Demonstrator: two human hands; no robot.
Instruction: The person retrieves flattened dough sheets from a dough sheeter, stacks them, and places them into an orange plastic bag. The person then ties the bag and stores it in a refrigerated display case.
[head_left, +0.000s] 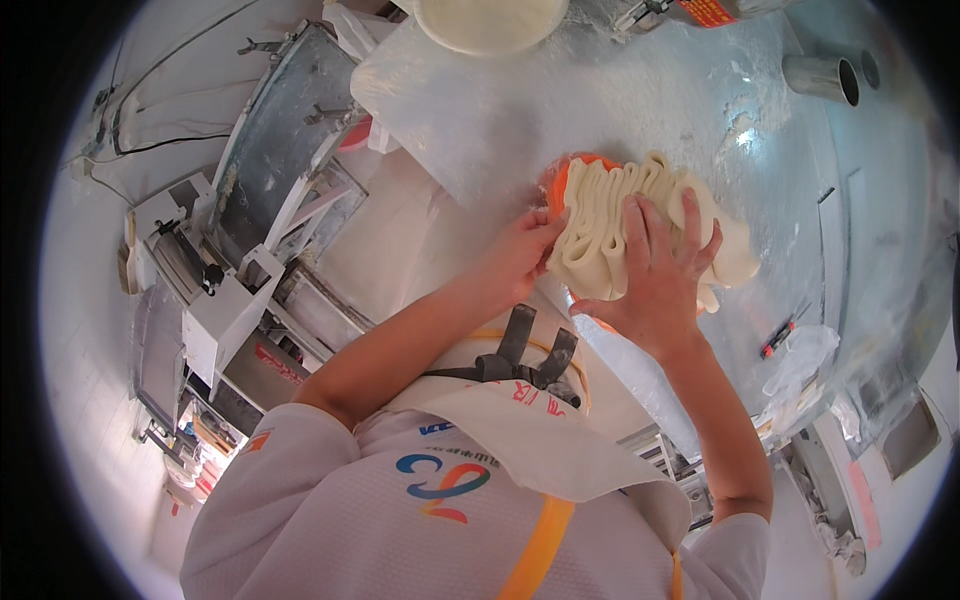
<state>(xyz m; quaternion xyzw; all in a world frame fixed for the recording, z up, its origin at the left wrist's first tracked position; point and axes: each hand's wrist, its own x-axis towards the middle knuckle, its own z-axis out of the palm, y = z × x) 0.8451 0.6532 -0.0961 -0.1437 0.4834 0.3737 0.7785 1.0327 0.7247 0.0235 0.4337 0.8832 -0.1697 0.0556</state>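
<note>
A pale dough sheet (600, 217), gathered into several wavy folds, lies over an orange item (558, 191) that shows only at its edges, at the near side of the metal worktable. I cannot tell whether that item is a bag or a basin. My left hand (534, 244) pinches the left edge of the dough with thumb and fingers; its fingertips are partly hidden. Across the top of the folds rests my right hand (660, 281), fingers spread, the thumb near the orange edge. To the right, a smoother flap of dough (731, 244) hangs out past my right fingers.
Flour dusts the metal worktable (465, 112). A white tub (491, 22) stands at its far side, a metal cylinder (817, 79) lies far right. A red-and-black tool (778, 340) and clear plastic bag (802, 367) sit at right. A roller machine (225, 285) stands left.
</note>
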